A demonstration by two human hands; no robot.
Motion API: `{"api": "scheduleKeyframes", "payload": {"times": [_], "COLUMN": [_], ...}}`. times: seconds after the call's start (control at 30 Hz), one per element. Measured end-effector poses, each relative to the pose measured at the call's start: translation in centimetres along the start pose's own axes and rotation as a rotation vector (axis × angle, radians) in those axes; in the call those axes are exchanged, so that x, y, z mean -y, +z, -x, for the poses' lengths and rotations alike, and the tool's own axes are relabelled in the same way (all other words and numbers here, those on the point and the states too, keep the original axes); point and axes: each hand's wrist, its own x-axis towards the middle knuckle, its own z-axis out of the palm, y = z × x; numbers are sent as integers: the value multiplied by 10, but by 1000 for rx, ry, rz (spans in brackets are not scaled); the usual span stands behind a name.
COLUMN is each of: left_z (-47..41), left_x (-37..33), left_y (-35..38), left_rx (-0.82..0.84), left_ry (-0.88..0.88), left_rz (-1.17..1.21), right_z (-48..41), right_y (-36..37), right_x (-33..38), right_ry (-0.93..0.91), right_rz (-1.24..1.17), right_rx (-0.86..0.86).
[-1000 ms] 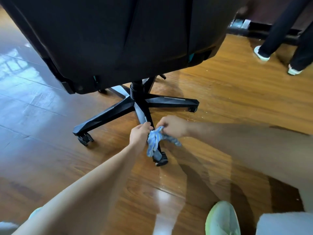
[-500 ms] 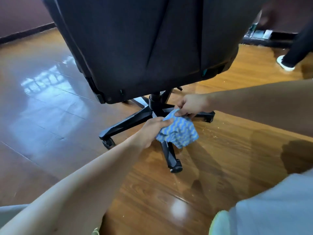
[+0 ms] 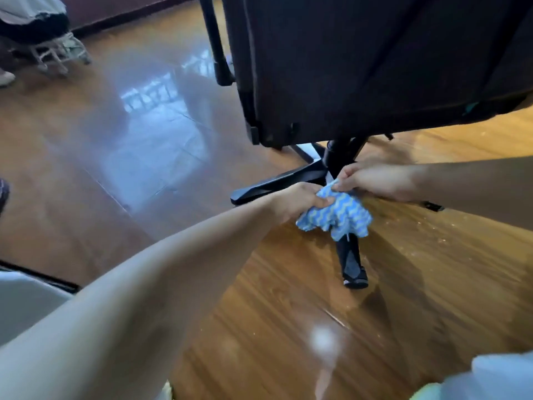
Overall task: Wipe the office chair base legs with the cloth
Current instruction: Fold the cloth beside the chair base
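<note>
- The floor [image 3: 288,327] looks like glossy, varnished wood with bright reflections.
- The cloth [image 3: 337,216] is soft, blue, wavy-patterned fabric.
- The chair base legs [image 3: 350,259] look like matt black plastic.
- The chair back [image 3: 360,59] is dark matt fabric.

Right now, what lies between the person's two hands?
The blue wavy-striped cloth, gripped by the left hand and pinched by the right hand, bunched over the near black chair-base leg, in the head view.

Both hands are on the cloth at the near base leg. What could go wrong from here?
The chair may roll: the near leg ends in a caster on glossy floor. The cloth, held by left hand and right hand, hangs bunched, so it might skim the leg or pick up floor specks.
</note>
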Motion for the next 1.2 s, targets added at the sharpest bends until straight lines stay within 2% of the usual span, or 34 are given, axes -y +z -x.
{"api": "scheduleKeyframes", "payload": {"times": [0.1,0.2,0.33,0.43,0.53,0.63,0.77,0.83,1.0,1.1,1.2], "left_z": [-1,4,20,64,114,185,293,358,525,602,664], "left_x": [10,8,2,7,2,-10,-29,-42,-52,-47,-32], "left_y": [-44,-100,-149,-183,-204,-230,-256,-266,-280,-273,-247], "left_rx": [220,430,571,544,464,340,204,114,-133,-344,-661], "left_ry": [-117,-312,-470,-566,-627,-559,-444,-392,-324,-362,-442], "left_rz": [5,-121,-269,-245,-153,6,242,371,613,693,877], "right_z": [-19,-44,-70,-72,-51,-20,26,48,99,118,146], "right_y": [28,59,107,155,197,219,225,228,269,306,352], "right_x": [9,34,56,98,144,201,276,319,443,501,541], "right_ry": [75,130,147,183,248,284,103,25,-10,-31,-53], "right_rz": [-99,-120,-262,-370,-541,-581,-470,-396,-342,-216,-34], "right_rx": [170,258,240,235,230,326,283,325,689,741,747]}}
